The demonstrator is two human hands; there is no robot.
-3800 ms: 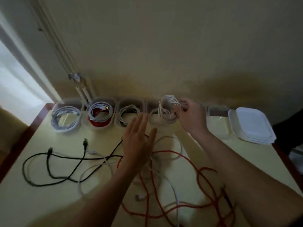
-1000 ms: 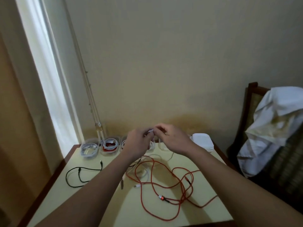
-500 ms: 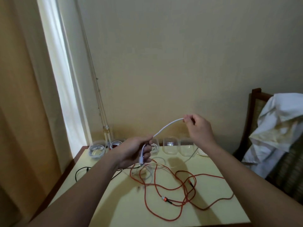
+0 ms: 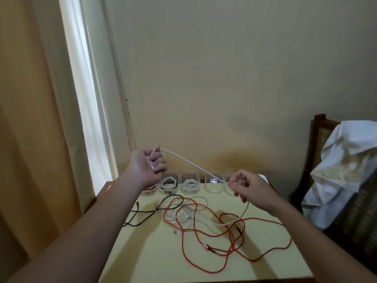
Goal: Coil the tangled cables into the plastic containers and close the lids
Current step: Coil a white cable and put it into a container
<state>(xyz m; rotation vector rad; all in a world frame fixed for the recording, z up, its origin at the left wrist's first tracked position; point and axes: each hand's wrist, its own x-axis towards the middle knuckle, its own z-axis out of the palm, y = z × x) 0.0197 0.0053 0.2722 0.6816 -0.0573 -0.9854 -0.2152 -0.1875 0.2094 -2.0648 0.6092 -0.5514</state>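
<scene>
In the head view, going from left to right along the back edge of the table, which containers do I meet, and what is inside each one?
Container with a black and white coil → container with a white coil → empty clear container. The left hand hides what lies further left, and the right hand covers the next one.
</scene>
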